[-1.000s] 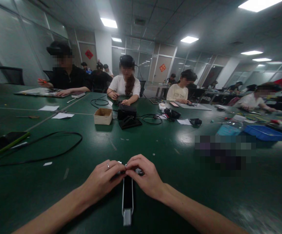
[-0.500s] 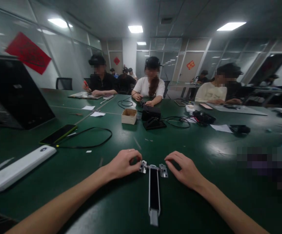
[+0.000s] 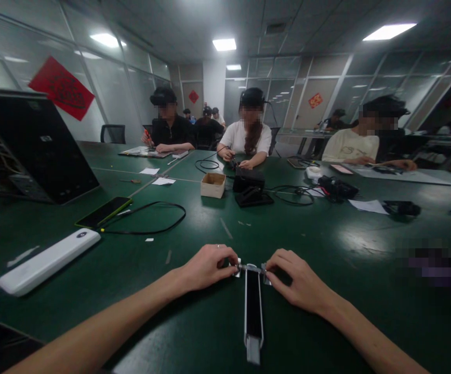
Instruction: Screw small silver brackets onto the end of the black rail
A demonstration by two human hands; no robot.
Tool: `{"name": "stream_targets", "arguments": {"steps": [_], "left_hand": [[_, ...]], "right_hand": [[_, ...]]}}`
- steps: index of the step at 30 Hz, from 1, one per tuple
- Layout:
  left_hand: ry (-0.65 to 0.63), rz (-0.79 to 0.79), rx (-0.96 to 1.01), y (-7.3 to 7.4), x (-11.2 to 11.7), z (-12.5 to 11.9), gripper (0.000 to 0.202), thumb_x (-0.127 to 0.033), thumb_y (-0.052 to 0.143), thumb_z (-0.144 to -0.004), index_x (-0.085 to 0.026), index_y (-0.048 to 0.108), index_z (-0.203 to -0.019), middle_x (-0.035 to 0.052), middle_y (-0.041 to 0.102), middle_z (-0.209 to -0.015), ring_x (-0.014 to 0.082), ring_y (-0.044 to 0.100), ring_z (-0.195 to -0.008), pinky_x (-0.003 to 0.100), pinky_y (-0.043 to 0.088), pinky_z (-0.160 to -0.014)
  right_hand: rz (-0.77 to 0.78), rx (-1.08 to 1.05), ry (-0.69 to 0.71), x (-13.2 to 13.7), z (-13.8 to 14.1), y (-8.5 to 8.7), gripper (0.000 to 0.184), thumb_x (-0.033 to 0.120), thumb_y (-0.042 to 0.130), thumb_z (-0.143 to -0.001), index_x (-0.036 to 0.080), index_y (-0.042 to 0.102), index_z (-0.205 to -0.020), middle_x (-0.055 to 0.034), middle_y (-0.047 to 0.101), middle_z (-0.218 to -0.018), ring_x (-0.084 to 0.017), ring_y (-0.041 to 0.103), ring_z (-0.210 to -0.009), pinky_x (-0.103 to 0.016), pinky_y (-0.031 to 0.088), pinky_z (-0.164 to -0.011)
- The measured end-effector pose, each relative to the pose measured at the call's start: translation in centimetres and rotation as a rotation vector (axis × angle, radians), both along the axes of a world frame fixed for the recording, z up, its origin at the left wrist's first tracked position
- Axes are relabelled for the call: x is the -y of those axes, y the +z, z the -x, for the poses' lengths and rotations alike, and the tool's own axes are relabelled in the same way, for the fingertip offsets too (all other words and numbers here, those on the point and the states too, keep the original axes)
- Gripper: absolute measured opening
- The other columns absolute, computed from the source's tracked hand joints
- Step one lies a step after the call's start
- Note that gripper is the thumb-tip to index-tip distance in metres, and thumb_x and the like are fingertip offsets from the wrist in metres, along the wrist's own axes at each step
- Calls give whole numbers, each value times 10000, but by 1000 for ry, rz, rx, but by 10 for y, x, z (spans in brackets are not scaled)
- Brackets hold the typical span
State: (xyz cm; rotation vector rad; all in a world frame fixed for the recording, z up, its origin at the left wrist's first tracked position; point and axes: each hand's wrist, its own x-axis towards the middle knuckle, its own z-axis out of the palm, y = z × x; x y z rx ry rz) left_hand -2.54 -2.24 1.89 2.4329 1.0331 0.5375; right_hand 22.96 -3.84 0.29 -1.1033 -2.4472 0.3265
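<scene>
On the green table in front of me lies a long, narrow black device with a pale frame. A grey tab sticks out of its near end. Small metal plates with holes flank its far end. My left hand pinches the left metal plate between thumb and fingers. On the other side, the thumb and fingers of my right hand close on the right metal plate. Fingertips cover much of both plates, and I cannot tell what exactly the device is.
To the left are a white elongated case, a phone with a black cable, and a black computer case. Farther ahead stand an open small box and a black device. Several people sit across the table.
Both hands have closed in on the metal plates; the right hand, apart from its plate before, now grips it. The whole view has shifted slightly.
</scene>
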Motion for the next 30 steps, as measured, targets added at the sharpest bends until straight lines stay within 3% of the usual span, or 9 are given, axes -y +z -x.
{"name": "stream_targets", "arguments": {"steps": [9, 30], "left_hand": [[33, 50, 32, 4, 3, -3, 97, -154, 648, -805, -162, 640, -901, -20, 593, -772, 92, 514, -609, 192, 395, -579], [-7, -58, 51, -3, 4, -5, 77, -101, 573, -796, -161, 604, -833, -9, 583, -793, 93, 512, -600, 198, 407, -572]], "right_hand": [[27, -3, -3, 1, 1, 0, 108, 222, 481, -869, 180, 581, -867, -61, 581, -851, -165, 519, -748, -306, 420, -653], [-20, -43, 32, 0, 1, 3, 69, 163, 511, -827, 165, 580, -838, -48, 588, -811, -159, 519, -735, -304, 407, -651]]}}
